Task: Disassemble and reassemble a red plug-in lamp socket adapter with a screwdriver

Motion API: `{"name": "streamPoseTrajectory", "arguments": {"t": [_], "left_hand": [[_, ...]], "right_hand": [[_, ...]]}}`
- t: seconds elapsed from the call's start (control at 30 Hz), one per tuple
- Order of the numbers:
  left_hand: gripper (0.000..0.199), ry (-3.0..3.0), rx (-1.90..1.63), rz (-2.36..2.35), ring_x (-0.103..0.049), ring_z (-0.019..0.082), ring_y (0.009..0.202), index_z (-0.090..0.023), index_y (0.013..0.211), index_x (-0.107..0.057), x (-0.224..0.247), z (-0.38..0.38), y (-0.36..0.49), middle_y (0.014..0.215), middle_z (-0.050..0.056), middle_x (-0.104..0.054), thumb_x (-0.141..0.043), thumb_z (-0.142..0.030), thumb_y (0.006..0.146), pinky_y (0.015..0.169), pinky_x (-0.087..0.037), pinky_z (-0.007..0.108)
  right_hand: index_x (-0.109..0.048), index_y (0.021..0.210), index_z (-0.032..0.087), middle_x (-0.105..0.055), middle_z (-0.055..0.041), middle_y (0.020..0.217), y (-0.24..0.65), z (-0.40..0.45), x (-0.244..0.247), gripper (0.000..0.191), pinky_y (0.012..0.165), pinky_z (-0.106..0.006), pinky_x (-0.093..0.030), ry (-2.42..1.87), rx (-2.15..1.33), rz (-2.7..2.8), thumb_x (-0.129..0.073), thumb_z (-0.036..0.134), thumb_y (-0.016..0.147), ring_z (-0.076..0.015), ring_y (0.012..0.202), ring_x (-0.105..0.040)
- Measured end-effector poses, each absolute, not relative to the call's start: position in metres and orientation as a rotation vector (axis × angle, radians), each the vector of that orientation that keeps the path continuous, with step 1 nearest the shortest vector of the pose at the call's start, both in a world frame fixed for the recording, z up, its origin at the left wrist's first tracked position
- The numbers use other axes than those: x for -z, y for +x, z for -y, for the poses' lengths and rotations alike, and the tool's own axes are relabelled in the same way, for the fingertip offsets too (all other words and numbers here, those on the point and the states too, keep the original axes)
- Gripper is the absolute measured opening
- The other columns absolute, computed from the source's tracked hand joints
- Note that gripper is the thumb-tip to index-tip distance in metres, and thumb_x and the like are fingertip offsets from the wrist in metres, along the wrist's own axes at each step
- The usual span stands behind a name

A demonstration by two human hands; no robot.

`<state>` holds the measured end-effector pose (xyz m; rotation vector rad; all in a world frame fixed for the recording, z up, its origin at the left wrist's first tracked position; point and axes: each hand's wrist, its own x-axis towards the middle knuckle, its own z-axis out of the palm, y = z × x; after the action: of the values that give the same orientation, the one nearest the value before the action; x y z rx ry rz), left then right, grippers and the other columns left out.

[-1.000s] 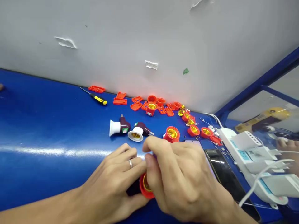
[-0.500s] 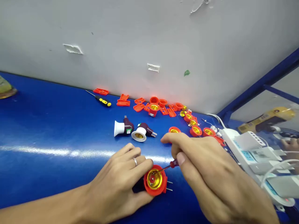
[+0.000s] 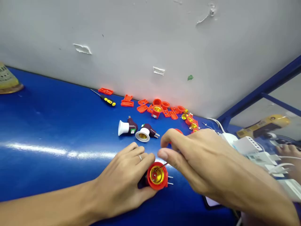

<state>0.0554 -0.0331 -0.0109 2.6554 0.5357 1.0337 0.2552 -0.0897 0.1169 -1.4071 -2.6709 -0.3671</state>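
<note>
The left hand (image 3: pixel 121 185) rests on the near side of the blue tabletop (image 3: pixel 47 175), its fingers (image 3: pixel 143 160) clamped around a red lamp socket (image 3: pixel 158 185) with two metal pins (image 3: pixel 170 180) pointing right; the right hand (image 3: pixel 199 166) hovers above, fingers (image 3: pixel 169 157) together on a thin screwdriver shaft (image 3: pixel 164 165) reaching into the brass cup (image 3: pixel 156 175)

Left hand (image 3: pixel 122 182) gripping a red lamp socket (image 3: pixel 157 176) on a blue bench (image 3: pixel 47 175), its brass interior facing upward toward the viewer and two metal plug pins (image 3: pixel 170 180) pointing right. Right hand (image 3: pixel 199 163), just beside it, pinching a slim screwdriver (image 3: pixel 163 165), the tip inside the socket. Farther away: two white-and-maroon socket adapters (image 3: pixel 127 127), with orange plastic parts (image 3: pixel 142 108) and a yellow-and-black screwdriver (image 3: pixel 107 101) along the grey wall (image 3: pixel 150 47). Far right: a white power strip (image 3: pixel 229 138).
</note>
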Motion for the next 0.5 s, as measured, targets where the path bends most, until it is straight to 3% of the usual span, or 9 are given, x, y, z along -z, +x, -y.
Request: {"name": "streamPoseTrajectory", "arguments": {"t": [0.1,0.2,0.3,0.43,0.5], "left_hand": [[0.009,2.661,-1.004,-0.553,-0.054,0.021,0.071,-0.022,0.091,-0.052,0.0122,0.034,0.0542,0.078,-0.001,-0.063,-0.06,-0.025,0.094,0.068,-0.038,0.035],[0.01,2.679,-1.011,-0.59,-0.05,0.021,0.068,-0.023,0.087,-0.051,0.0125,0.0349,0.0541,0.073,-0.002,-0.059,-0.059,-0.023,0.092,0.066,-0.036,0.035],[0.012,2.679,-0.999,-0.627,-0.05,0.021,0.066,-0.023,0.084,-0.049,0.0128,0.0347,0.0552,0.071,-0.002,-0.058,-0.06,-0.022,0.088,0.064,-0.035,0.034],[0.015,2.671,-0.966,-0.641,-0.057,0.023,0.071,-0.023,0.09,-0.054,0.0139,0.0317,0.0548,0.078,0.001,-0.064,-0.067,-0.028,0.088,0.066,-0.04,0.035],[0.027,2.657,-0.95,-0.617,-0.061,0.024,0.076,-0.022,0.102,-0.059,0.014,0.0297,0.0537,0.087,0.002,-0.068,-0.076,-0.037,0.089,0.069,-0.044,0.034]], "right_hand": [[-0.051,0.1,0.025,-0.042,0.0072,0.062,0.2574,0.0901,-0.1148,0.012,0.045,-0.033,-0.019,-1.481,0.424,2.622,-0.042,0.021,0.107,-0.0165,0.045,-0.032],[-0.055,0.111,0.022,-0.052,0.0047,0.067,0.2593,0.095,-0.1164,0.025,0.045,-0.03,-0.03,-1.406,0.398,2.615,-0.041,0.009,0.095,-0.0148,0.046,-0.044],[-0.056,0.102,0.022,-0.061,0.0007,0.071,0.2572,0.0953,-0.1189,0.032,0.045,-0.029,-0.036,-1.325,0.339,2.568,-0.039,0.004,0.081,-0.0148,0.048,-0.051],[-0.057,0.094,0.023,-0.055,0.0014,0.061,0.2533,0.0904,-0.1199,0.02,0.038,-0.034,-0.023,-1.363,0.428,2.583,-0.047,0.008,0.084,-0.0156,0.039,-0.041],[-0.058,0.097,0.022,-0.053,0.0021,0.058,0.2528,0.0893,-0.1195,0.021,0.037,-0.034,-0.019,-1.377,0.419,2.609,-0.05,0.007,0.084,-0.0161,0.038,-0.041]]}}
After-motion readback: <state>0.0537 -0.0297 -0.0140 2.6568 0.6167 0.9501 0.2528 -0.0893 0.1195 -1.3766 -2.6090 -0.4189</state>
